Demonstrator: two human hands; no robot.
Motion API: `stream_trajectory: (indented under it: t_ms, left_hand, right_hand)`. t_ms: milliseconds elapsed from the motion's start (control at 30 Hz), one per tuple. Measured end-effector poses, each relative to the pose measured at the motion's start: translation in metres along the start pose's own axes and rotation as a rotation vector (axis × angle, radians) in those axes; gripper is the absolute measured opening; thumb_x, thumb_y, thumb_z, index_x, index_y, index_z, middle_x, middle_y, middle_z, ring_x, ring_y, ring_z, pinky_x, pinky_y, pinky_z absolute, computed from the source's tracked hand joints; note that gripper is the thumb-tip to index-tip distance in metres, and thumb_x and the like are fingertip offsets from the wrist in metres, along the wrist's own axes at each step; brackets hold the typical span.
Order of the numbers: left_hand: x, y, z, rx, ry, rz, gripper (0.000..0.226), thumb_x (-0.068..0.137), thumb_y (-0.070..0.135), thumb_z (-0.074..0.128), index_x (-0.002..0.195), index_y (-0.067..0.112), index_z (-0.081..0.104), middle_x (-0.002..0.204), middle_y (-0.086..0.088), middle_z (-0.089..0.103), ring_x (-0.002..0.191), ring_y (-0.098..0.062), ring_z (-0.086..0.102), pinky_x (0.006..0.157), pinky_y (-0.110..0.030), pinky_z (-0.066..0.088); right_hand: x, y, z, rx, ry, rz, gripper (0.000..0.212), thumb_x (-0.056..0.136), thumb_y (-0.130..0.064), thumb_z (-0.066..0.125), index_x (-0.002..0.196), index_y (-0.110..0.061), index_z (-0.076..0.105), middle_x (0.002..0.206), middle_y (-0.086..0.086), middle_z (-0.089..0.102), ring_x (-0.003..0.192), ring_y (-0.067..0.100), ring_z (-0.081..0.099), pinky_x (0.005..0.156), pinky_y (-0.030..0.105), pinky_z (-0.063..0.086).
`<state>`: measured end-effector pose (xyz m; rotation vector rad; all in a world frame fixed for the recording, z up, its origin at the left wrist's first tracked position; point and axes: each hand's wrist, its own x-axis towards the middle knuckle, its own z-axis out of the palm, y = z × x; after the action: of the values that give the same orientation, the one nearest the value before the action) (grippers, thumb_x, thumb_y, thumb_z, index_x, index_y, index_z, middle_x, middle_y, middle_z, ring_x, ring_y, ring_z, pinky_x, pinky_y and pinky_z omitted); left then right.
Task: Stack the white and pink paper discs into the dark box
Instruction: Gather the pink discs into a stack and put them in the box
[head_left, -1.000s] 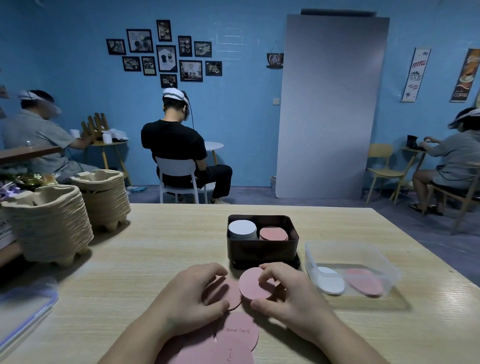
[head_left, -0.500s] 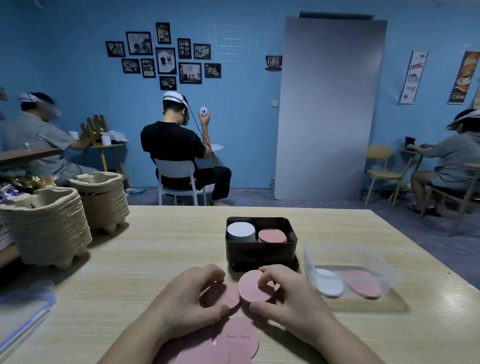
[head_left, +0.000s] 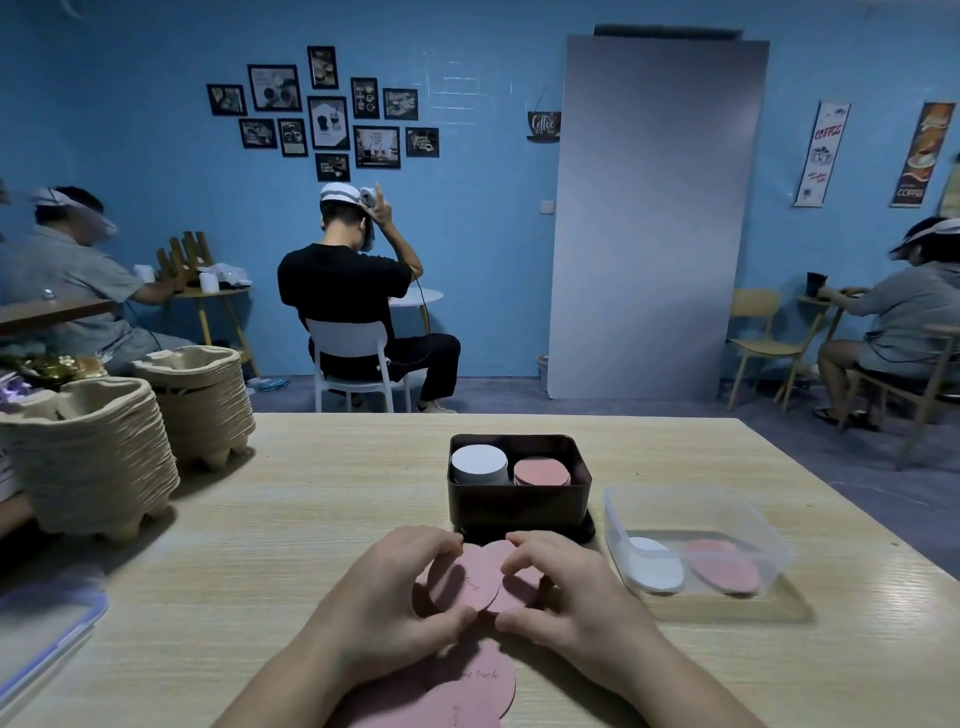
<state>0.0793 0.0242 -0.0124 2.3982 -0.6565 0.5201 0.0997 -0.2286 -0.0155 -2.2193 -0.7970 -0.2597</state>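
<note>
Two overlapping pink discs (head_left: 470, 582) just above counter (head_left: 311, 519), pinched by left hand (head_left: 387, 603) and right hand (head_left: 576, 603), fingers curled on edges. Dark box (head_left: 519, 506) at 12 o'clock holds white stack (head_left: 479, 462) and pink stack (head_left: 541, 472). Loose pink pile (head_left: 483, 680) at 6 o'clock, handwritten "luck". Clear tub (head_left: 649, 506) at 3 o'clock. Wall banner (head_left: 823, 156): "COFFEE".

one wide view from the person's head, facing forward and slightly down across the table (head_left: 311, 493), close above the left hand (head_left: 384, 597) and right hand (head_left: 571, 597); its edges seem bent.
</note>
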Motion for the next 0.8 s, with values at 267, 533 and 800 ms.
stream_trajectory:
  t_ms: [267, 533, 800]
  left_hand:
    - [0.0, 0.008, 0.001, 0.048, 0.003, 0.095, 0.029, 0.086, 0.058, 0.07, 0.098, 0.032, 0.066, 0.136, 0.022, 0.058, 0.133, 0.013, 0.043, 0.104, -0.015, 0.04]
    - [0.0, 0.001, -0.005, -0.009, 0.076, 0.101, 0.019, 0.091, 0.045, 0.072, 0.103, 0.036, 0.06, 0.121, 0.025, 0.065, 0.119, 0.004, 0.058, 0.097, -0.027, 0.048]
    - [0.0, 0.006, 0.002, 0.041, 0.051, 0.149, 0.017, 0.09, 0.042, 0.072, 0.101, 0.036, 0.06, 0.13, 0.028, 0.062, 0.123, 0.008, 0.054, 0.097, -0.021, 0.048]
  right_hand:
    - [-0.002, -0.001, -0.001, 0.062, 0.012, -0.029, 0.027, 0.083, -0.05, 0.08, 0.097, -0.033, 0.065, 0.138, -0.018, 0.053, 0.131, -0.003, 0.048, 0.095, 0.02, 0.051]
    - [-0.002, -0.005, -0.007, 0.113, 0.13, -0.048, 0.023, 0.08, -0.041, 0.085, 0.092, -0.032, 0.067, 0.134, -0.012, 0.06, 0.133, -0.006, 0.048, 0.089, 0.004, 0.043]
    - [-0.002, -0.011, -0.006, 0.082, 0.07, -0.071, 0.028, 0.079, -0.044, 0.084, 0.089, -0.037, 0.059, 0.136, -0.013, 0.058, 0.116, 0.004, 0.06, 0.086, 0.009, 0.045]
